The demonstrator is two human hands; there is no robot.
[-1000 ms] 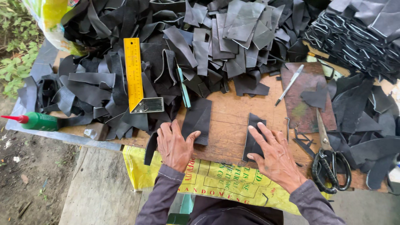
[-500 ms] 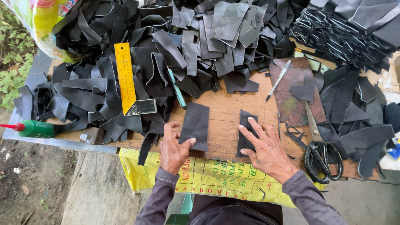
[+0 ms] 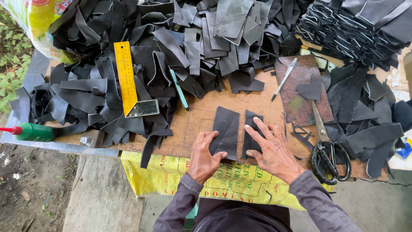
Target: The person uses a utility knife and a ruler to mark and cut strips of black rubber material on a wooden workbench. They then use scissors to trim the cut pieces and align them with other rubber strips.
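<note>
Fingers of the left hand (image 3: pixel 205 160) curl onto the larger black piece (image 3: pixel 226 132); right hand (image 3: pixel 273 151) fingers lie spread flat on the narrower piece (image 3: pixel 252 131), apparently pinning both side by side at centre frame on the bench (image 3: pixel 195 124). Scissors (image 3: pixel 327 151) lie right.

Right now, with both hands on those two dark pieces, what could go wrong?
The left hand and right hand press two black pieces side by side near the wooden board's front edge, so a slip could push them out of line or off the board. The scissors lie just beside the right hand, where a sideways reach might catch the blades. The heap of black scraps behind could slide onto the work.
</note>
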